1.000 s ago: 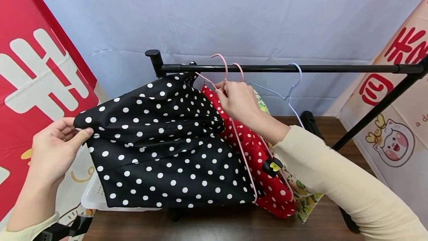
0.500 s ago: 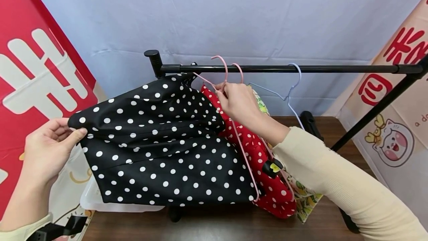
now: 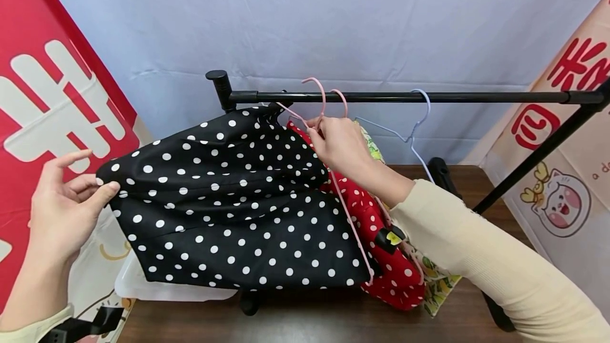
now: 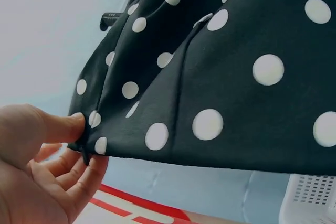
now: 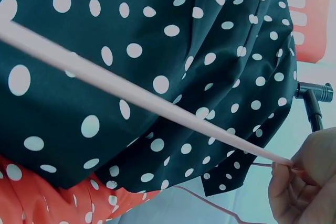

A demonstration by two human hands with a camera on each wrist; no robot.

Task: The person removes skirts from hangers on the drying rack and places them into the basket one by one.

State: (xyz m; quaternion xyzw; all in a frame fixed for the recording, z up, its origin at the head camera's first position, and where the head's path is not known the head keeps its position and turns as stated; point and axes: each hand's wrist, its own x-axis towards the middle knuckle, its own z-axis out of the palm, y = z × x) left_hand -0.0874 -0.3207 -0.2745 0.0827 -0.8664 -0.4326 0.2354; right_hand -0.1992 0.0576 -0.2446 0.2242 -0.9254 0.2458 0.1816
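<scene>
A black garment with white polka dots (image 3: 229, 200) spreads across the head view, draped over one arm of a pink hanger (image 3: 352, 221). My left hand (image 3: 66, 200) pinches its outer left edge; in the left wrist view the thumb (image 4: 68, 127) presses the cloth against the fingers. In the head view the left index finger is raised off the fabric. My right hand (image 3: 340, 144) grips the pink hanger just below its hook, which stands at the black rail (image 3: 381, 97). In the right wrist view the fingers pinch the hanger's pink wire (image 5: 173, 113).
A red polka-dot garment (image 3: 400, 274) and a lemon-print one (image 3: 436, 292) hang behind, on the right. An unloaded blue hanger (image 3: 421, 115) hangs farther along the rail. A white plastic basket (image 3: 133, 279) sits lower left on the brown table (image 3: 305, 322).
My left hand has shifted a little left, drawing the black garment's edge with it, and its index finger has lifted. The right hand stays at the hanger's neck.
</scene>
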